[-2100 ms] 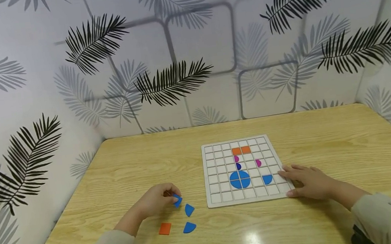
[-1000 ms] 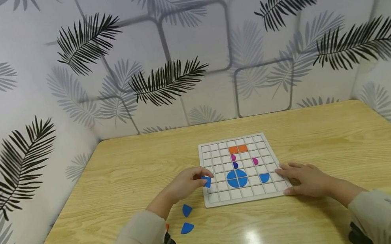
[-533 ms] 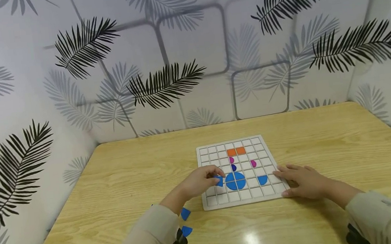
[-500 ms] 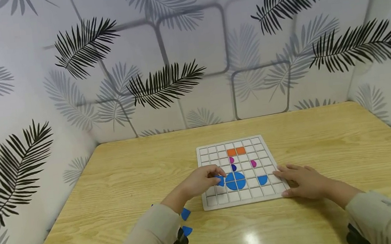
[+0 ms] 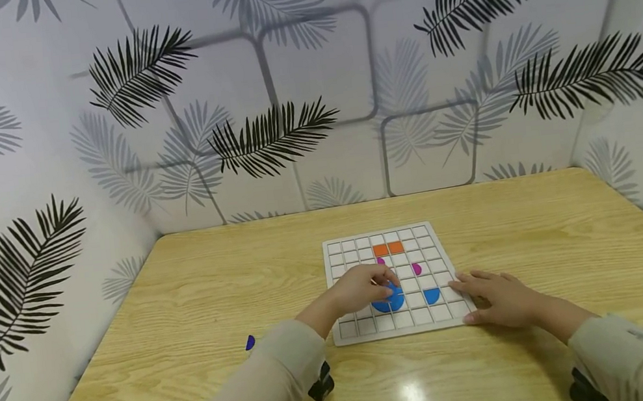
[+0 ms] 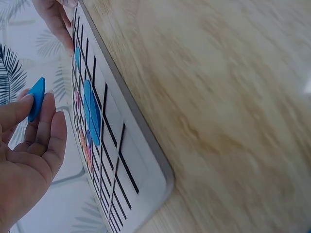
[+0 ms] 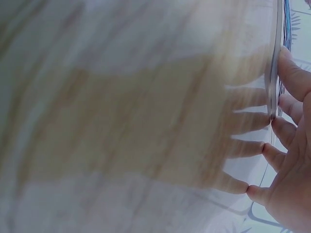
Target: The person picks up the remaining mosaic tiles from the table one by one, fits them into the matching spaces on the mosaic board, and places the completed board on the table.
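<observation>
My left hand (image 5: 360,288) hovers above the white gridded board (image 5: 367,328) and pinches a small flat blue tile (image 6: 37,99) between thumb and fingers. In the left wrist view the tile is seen nearly edge-on, apart from the board. Below that hand, quarter pieces form a blue disc (image 5: 388,306), partly covered by the fingers. Orange squares (image 5: 396,247), a magenta half-disc (image 5: 417,269) and a separate blue quarter piece (image 5: 432,296) also lie on the board. Relaxed and spread, the fingers of my right hand (image 5: 505,299) touch the board's right edge.
A dark blue half-disc (image 5: 250,342) lies on the wooden table (image 5: 234,268) left of my left sleeve (image 5: 269,376). Black devices sit at both wrists, the left one (image 5: 320,383) just above the table. A patterned wall (image 5: 341,159) stands behind the table.
My left hand has carried the blue tile rightward from the table to above the blue disc. Its sleeve now covers the loose blue and orange pieces. The right hand stays at the board's edge.
</observation>
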